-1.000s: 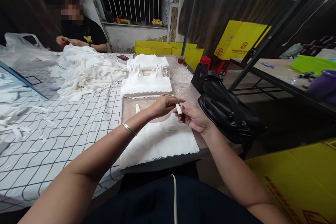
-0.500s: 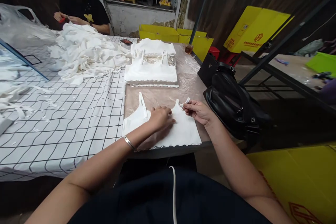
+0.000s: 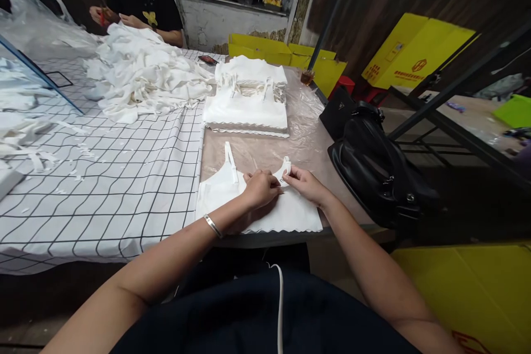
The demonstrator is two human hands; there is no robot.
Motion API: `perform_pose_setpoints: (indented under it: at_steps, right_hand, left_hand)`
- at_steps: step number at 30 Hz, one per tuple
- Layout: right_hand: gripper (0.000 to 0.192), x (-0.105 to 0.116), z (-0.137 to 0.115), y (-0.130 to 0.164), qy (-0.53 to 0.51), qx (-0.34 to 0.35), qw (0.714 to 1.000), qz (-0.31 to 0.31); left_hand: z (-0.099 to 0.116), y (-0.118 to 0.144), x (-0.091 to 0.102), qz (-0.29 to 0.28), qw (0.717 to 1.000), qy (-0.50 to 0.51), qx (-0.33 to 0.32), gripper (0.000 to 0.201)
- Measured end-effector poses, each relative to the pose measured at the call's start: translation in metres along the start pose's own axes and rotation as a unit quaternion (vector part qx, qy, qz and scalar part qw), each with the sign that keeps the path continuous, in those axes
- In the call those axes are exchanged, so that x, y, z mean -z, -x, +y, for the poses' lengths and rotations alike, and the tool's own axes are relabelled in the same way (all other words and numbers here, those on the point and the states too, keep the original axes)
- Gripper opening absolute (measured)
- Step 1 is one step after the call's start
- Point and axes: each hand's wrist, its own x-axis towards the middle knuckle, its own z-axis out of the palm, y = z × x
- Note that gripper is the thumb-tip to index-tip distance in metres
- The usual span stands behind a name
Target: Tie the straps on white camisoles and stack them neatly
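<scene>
Head camera view, looking down at a table: a person is sitting at its near edge, working on a white top [image 3: 265,207] that is lying flat on the bare part of the table [image 3: 257,152]. The left hand [image 3: 260,189], with a bracelet [image 3: 213,225] on its wrist, is resting curled on the cloth near the neckline, fingers pressed together against the fabric. The right hand [image 3: 306,183] is pinching the top's right strap [image 3: 284,168] between thumb and fingertips, closed on it. The left strap [image 3: 230,159] is lying straight, pointing away from the person. Just beyond the top, a neat stack of folded white tops [image 3: 248,108] is sitting. To the left, a checked cloth [image 3: 103,177] is covering the table, with a loose heap of white garments [image 3: 145,74] on it. A black bag [image 3: 375,168] is sitting at the right table edge. Across the table, another person's hands [image 3: 120,17] are working at the heap.
</scene>
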Motion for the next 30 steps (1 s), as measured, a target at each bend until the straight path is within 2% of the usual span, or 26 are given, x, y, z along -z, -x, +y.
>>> perform_pose_setpoints:
  at_steps: [4, 16, 24, 27, 30]
  right_hand:
    - [0.027, 0.0, 0.006, 0.001, 0.08, 0.03, 0.996, -0.015]
    - [0.024, -0.001, 0.011, 0.001, 0.133, 0.053, 0.989, -0.024]
    - [0.013, 0.01, 0.009, 0.005, 0.261, 0.09, 0.961, -0.006]
    - [0.013, 0.009, 0.006, 0.008, 0.249, 0.076, 0.965, 0.01]
    - [0.017, 0.005, 0.002, 0.006, 0.104, 0.011, 0.994, 0.03]
  left_hand:
    - [0.0, -0.001, -0.002, 0.004, 1.0, 0.009, -0.004, 0.015]
    - [0.002, -0.001, 0.001, -0.009, 0.999, 0.034, 0.005, 0.019]
    - [0.002, -0.002, -0.001, -0.001, 0.999, 0.043, 0.007, 0.016]
    - [0.007, 0.008, 0.0, 0.027, 0.999, -0.04, -0.023, 0.014]
    - [0.01, 0.03, -0.006, 0.087, 0.975, -0.169, -0.119, 0.029]
